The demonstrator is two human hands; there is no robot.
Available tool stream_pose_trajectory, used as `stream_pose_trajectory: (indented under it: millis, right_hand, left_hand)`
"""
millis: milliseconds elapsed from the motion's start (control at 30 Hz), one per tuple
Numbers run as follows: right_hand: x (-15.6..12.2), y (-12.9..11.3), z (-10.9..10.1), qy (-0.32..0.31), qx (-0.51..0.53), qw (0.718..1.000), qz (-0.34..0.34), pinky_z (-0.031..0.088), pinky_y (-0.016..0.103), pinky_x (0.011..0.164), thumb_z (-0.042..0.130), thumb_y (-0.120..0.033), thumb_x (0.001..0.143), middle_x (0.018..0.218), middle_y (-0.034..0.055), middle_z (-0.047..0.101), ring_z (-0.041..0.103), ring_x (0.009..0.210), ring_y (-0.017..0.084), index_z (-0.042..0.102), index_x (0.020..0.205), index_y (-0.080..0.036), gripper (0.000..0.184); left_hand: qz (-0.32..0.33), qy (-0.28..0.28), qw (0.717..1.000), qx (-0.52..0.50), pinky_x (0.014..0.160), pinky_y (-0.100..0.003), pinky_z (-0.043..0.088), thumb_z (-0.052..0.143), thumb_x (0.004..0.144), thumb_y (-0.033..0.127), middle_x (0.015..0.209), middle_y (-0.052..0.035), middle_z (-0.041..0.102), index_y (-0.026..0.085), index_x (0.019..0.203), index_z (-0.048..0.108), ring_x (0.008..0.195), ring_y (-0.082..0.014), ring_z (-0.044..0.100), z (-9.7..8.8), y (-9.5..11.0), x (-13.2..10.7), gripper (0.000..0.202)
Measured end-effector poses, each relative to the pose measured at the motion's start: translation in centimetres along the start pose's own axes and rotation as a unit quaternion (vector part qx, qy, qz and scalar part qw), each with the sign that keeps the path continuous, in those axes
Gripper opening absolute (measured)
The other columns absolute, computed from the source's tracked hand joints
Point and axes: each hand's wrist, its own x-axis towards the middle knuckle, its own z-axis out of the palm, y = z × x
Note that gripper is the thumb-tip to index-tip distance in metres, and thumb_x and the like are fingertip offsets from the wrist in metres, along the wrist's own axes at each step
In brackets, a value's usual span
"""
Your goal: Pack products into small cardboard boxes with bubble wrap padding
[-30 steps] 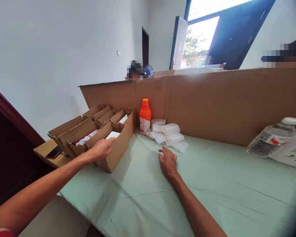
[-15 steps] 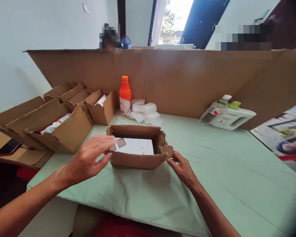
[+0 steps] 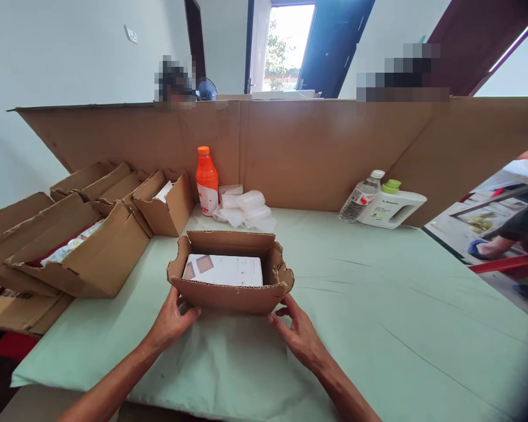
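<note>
A small open cardboard box sits on the pale green tablecloth right in front of me. Inside it lies a flat white packet. My left hand grips the box's near left corner, fingers curled against its wall. My right hand grips the near right corner in the same way.
Several more open cardboard boxes stand at the left. An orange bottle and a heap of clear plastic bags lie at the back, against a cardboard screen. A water bottle and a white jug rest at the right. People sit behind the screen.
My left hand came down from above the box to its near left corner. The box has slid a little toward me, and my view has shifted slightly.
</note>
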Motion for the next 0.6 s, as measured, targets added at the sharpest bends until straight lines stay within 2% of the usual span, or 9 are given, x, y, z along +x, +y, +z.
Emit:
stream_pose_trajectory:
  millis: [167,233,300,400,467,600]
  right_hand:
    - [2.7,0.5,-1.1,0.026,-0.005,1.0,0.008,0.056,0.039,0.077,0.056,-0.048,0.081,0.118,0.0099,0.069,0.067,0.091,0.026,0.057,0.128,-0.023,0.053]
    - [4.4,0.6,-1.6,0.044,-0.001,0.999,0.007,0.056,0.04,0.08,0.057,-0.048,0.081,0.12,0.0095,0.069,0.067,0.089,0.025,0.058,0.125,-0.022,0.052]
    - [5.9,1.0,-1.9,0.057,0.01,0.998,0.007,0.057,0.041,0.082,0.058,-0.048,0.08,0.123,0.0097,0.068,0.068,0.09,0.024,0.056,0.128,-0.023,0.054]
    - [7.0,1.9,-2.2,0.056,0.029,0.998,0.007,0.058,0.041,0.083,0.06,-0.045,0.08,0.127,0.0106,0.067,0.07,0.093,0.024,0.053,0.133,-0.023,0.058]
    - [7.4,2.8,-2.8,0.048,0.04,0.998,0.0,0.058,0.041,0.086,0.06,-0.042,0.081,0.125,0.0102,0.069,0.07,0.095,0.025,0.058,0.129,-0.024,0.052]
    - [9.8,4.0,-5.7,0.085,0.052,0.995,0.0,0.058,0.042,0.088,0.061,-0.048,0.083,0.108,0.0098,0.075,0.07,0.099,0.028,0.069,0.115,-0.023,0.041]
  left_hand:
    - [0.031,0.003,1.0,-0.005,0.09,-0.041,0.057,0.073,0.064,0.038,0.122,-0.0123,0.065,0.018,0.127,0.048,0.102,-0.027,0.069,2.3,1.5,4.4,0.071]
    - [0.049,-0.002,0.999,-0.007,0.088,-0.04,0.057,0.07,0.066,0.036,0.121,-0.0104,0.066,0.019,0.131,0.046,0.098,-0.0248,0.069,3.5,1.6,6.3,0.071]
    - [0.066,0.0,0.998,-0.005,0.091,-0.039,0.056,0.068,0.069,0.034,0.123,-0.0094,0.065,0.02,0.137,0.042,0.102,-0.0241,0.068,4.7,1.3,7.7,0.074]
    - [0.085,0.032,0.996,-0.001,0.104,-0.041,0.049,0.066,0.07,0.03,0.136,-0.012,0.059,0.02,0.143,0.037,0.122,-0.0269,0.06,5.9,0.1,8.7,0.08]
    - [0.085,0.056,0.995,0.002,0.111,-0.044,0.044,0.066,0.07,0.029,0.14,-0.0144,0.056,0.018,0.145,0.036,0.131,-0.0294,0.054,6.4,-0.8,8.8,0.081]
    - [0.058,0.063,0.996,-0.008,0.109,-0.045,0.046,0.062,0.076,0.028,0.134,-0.0153,0.06,0.017,0.147,0.034,0.128,-0.0298,0.057,6.8,-2.3,8.6,0.077]
